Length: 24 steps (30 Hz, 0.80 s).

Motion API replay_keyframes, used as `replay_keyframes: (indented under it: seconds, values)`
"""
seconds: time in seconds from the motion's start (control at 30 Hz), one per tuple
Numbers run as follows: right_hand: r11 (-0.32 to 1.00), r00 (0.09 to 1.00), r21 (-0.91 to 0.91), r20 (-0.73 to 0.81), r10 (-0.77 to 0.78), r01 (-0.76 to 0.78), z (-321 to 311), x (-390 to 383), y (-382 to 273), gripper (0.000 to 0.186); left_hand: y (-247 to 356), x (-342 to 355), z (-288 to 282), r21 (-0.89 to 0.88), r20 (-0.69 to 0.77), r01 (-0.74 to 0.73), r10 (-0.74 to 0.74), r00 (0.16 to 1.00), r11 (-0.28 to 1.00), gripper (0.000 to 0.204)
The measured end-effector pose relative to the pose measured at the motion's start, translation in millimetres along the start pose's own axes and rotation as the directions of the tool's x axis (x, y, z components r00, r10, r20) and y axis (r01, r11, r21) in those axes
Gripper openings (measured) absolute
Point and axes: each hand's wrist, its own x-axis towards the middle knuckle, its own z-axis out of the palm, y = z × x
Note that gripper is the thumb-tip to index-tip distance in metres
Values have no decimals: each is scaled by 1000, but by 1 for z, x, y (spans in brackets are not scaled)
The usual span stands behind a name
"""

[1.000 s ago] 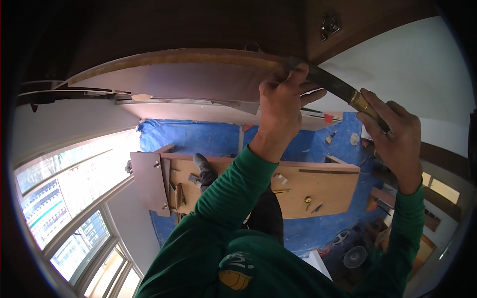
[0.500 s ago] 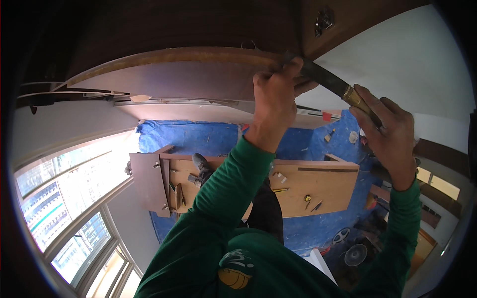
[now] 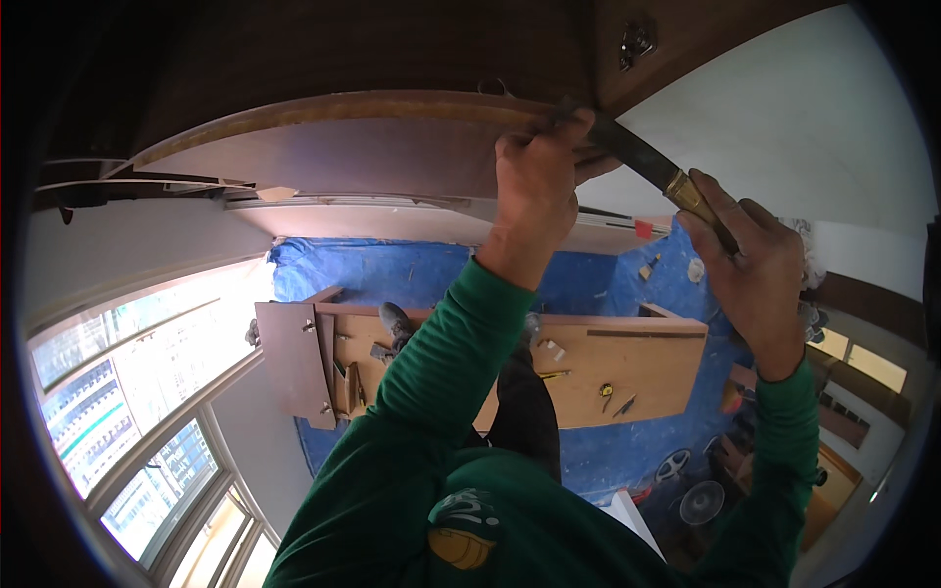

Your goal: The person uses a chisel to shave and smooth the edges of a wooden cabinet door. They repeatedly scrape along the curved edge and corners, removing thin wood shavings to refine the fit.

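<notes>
A long, dark flat file (image 3: 642, 155) with a brass-coloured collar and handle slants across the upper right. My right hand (image 3: 760, 269) is closed round its handle. At the other end, my left hand (image 3: 537, 176) grips the blade close to its tip, the fingers pressed together on it. That end lies against the raw wooden edge of a brown panel (image 3: 412, 157) overhead, at the corner where it meets a dark cabinet front (image 3: 372, 49). My left fingers partly hide the contact between the file and the edge.
Beneath me a wooden plank platform (image 3: 647, 372) bears my feet, a tape measure (image 3: 607, 390), pliers (image 3: 555, 374) and other small tools. Blue sheeting (image 3: 392, 269) covers the floor. Windows (image 3: 147, 392) are at left, a pale wall (image 3: 784, 127) at right. A fan (image 3: 701, 502) stands below right.
The file has slid a little up and left toward the panel's corner. My right hand moved left with the handle, and my left hand shifted slightly left, still on the blade.
</notes>
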Motion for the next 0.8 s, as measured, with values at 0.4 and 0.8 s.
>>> replay_keyframes:
  seconds: [0.4,0.8]
  values:
    - [1000,1000,-29,-19,-2,2,1,-3,-5,47,10,1,-2,32,47,37,-38,998,999,23]
    - [1000,1000,-30,7,-6,6,0,2,-5,49,15,-4,-3,-14,24,55,-54,998,998,15]
